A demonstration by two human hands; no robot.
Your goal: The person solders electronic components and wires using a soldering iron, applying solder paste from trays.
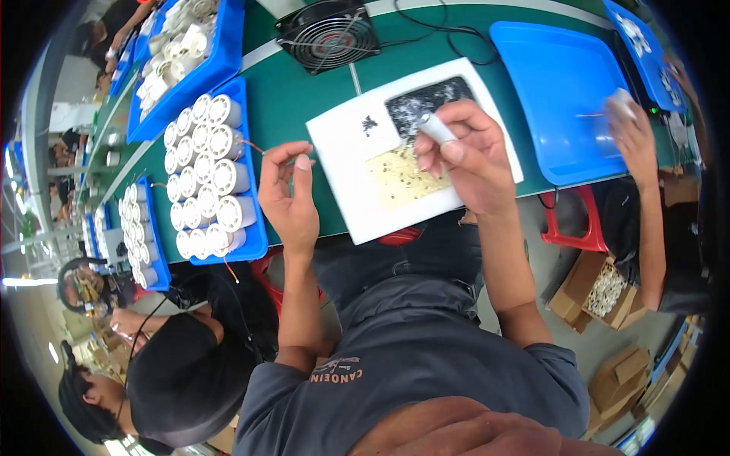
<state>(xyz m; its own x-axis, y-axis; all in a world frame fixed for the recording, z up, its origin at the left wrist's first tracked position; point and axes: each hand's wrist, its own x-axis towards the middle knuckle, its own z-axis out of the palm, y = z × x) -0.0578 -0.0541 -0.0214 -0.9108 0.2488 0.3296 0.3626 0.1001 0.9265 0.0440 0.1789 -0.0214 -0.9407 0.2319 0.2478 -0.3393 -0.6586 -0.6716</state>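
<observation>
My right hand [483, 156] grips a short, pale grey, pen-like cylinder [436, 129] between thumb and fingers, its tip pointing up and left. It is above a white foam board [346, 186] that lies tilted on the green bench. Set in the board are a black pad [403, 106] with whitish smears and a yellow patch [391, 178] dotted with small dark bits. A clump of tiny black pieces [369, 125] rests on its white part. My left hand [289, 201] is half curled at the board's left edge, thumb and forefinger slightly apart, nothing visible in it.
Left of my hand, a blue tray [257, 220] carries rows of white round housings [226, 142], a thin reddish wire sticking out. Behind stand a bin of white parts [182, 49] and a black fan [331, 38]. At right is a blue tray [555, 99], beside a co-worker's hand [633, 137].
</observation>
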